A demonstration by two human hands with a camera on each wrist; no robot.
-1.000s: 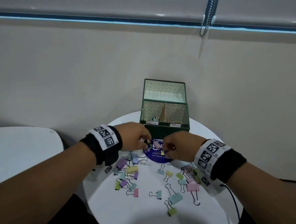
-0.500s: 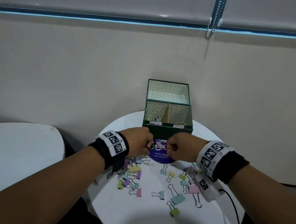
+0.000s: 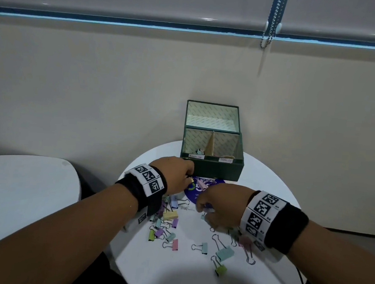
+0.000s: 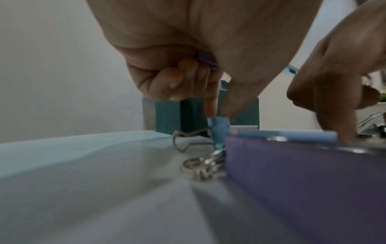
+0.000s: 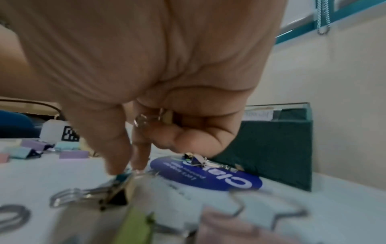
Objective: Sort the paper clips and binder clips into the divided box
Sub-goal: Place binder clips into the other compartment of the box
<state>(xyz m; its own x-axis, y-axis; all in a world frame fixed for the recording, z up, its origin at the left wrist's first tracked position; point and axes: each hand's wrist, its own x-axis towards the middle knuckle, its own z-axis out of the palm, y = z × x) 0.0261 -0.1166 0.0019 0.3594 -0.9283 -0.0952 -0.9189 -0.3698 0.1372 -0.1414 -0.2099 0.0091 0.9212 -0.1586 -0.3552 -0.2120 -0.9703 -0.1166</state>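
An office or meeting corner, by the look of it: a small round white table (image 3: 267, 179) at bottom centre stands against a plain beige wall (image 3: 98, 81). A roller blind (image 3: 147, 1) with a bead chain (image 3: 269, 24) spans the top. Pastel binder clips (image 3: 170, 215) and a green divided box (image 3: 211, 165) lie on the table.

Box labels (image 3: 210, 158) too small

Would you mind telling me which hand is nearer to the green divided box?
Left. The left hand sits right at the green divided box's front left corner; the right hand is lower, nearer the person, over the clips.
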